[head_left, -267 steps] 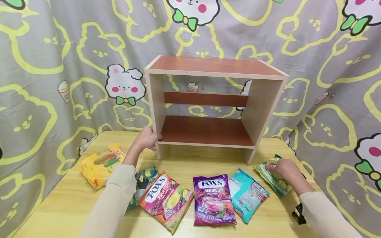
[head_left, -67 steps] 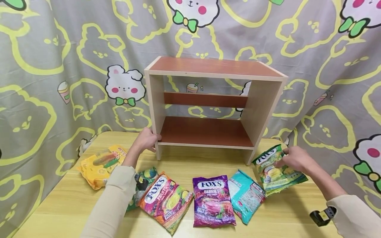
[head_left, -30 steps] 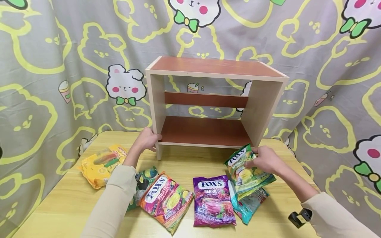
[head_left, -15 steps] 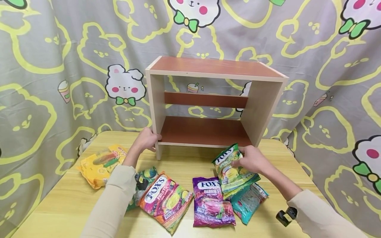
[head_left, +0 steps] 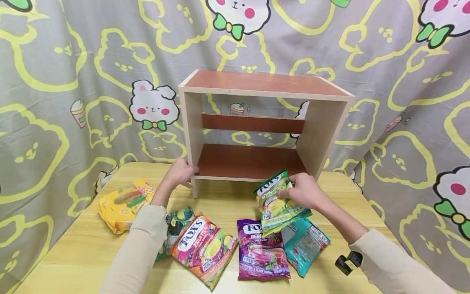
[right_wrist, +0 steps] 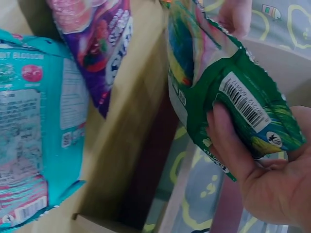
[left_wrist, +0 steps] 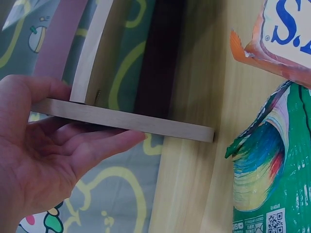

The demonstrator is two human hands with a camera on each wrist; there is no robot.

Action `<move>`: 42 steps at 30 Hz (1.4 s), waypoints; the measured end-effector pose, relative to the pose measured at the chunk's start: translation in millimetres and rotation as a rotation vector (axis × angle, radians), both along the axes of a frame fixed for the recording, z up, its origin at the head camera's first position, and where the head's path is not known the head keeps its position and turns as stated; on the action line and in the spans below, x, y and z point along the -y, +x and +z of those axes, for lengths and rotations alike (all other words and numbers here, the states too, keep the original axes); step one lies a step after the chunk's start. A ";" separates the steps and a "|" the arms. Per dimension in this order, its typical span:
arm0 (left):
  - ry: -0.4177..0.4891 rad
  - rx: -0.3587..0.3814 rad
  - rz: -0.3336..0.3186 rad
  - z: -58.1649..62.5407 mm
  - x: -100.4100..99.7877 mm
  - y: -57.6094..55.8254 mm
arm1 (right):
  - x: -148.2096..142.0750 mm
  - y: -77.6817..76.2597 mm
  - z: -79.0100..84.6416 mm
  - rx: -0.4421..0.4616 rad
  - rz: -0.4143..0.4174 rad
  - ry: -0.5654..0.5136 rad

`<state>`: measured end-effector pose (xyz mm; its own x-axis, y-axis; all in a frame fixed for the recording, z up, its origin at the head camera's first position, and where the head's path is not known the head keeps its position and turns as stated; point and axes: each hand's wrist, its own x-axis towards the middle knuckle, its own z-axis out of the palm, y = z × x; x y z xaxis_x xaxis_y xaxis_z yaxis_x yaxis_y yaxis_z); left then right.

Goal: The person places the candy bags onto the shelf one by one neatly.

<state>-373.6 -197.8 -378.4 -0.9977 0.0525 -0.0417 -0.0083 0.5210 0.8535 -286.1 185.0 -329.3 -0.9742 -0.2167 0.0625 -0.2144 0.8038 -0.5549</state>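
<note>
A small wooden shelf (head_left: pixel 253 161) with brown boards stands at the table's back. My left hand (head_left: pixel 180 172) grips the front edge of its left side panel, thumb on the inner face and fingers on the outer face in the left wrist view. My right hand (head_left: pixel 303 190) holds a green Fox's Spring Tea candy bag (head_left: pixel 273 208) in the air before the lower board, thumb on its front; the right wrist view shows fingers on the bag's barcoded back (right_wrist: pixel 243 102). Below it lie the purple Fox's Berries bag (head_left: pixel 262 257), partly covered, and a teal candy bag (head_left: pixel 306 247).
On the table (head_left: pixel 319 281), an orange Fox's Fruits bag (head_left: pixel 205 249) lies over part of a dark green bag (head_left: pixel 183 214). A yellow bag (head_left: pixel 126 204) lies at the left. A patterned curtain (head_left: pixel 110 53) hangs behind the shelf.
The right hand has picked the green candy bag off the right of the table and carried it left to before the shelf. The left hand has stayed on the side panel.
</note>
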 end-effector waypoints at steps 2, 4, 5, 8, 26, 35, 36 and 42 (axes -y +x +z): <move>-0.005 -0.001 0.002 0.3 0.0 0.2 | 1.5 -0.2 5.7 -0.004 -0.007 0.003; -0.009 0.000 0.004 1.0 0.3 1.0 | 3.1 -0.3 12.1 -0.009 -0.017 0.007; -0.008 0.001 0.005 1.5 0.5 1.5 | 4.1 -0.3 15.5 -0.005 -0.023 0.004; -0.010 0.002 0.005 2.6 0.6 2.5 | 6.9 -0.3 25.8 0.002 -0.042 -0.003; 0.001 -0.006 -0.004 -0.7 1.4 0.2 | 11.7 4.2 93.2 -0.051 -0.069 0.024; -0.003 -0.006 -0.004 1.2 -0.5 2.8 | 14.1 6.3 124.2 0.009 -0.082 -0.021; -0.005 -0.006 -0.005 1.3 -0.5 2.9 | 14.4 6.1 127.7 0.006 -0.083 -0.023; -0.002 -0.007 -0.012 2.1 -1.3 4.6 | 13.7 7.5 151.3 -0.052 -0.109 -0.015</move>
<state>-369.1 -196.6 -376.3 -0.9973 0.0641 -0.0349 0.0037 0.5226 0.8525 -278.6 171.3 -178.0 -0.9873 -0.1084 0.1159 -0.1550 0.8158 -0.5572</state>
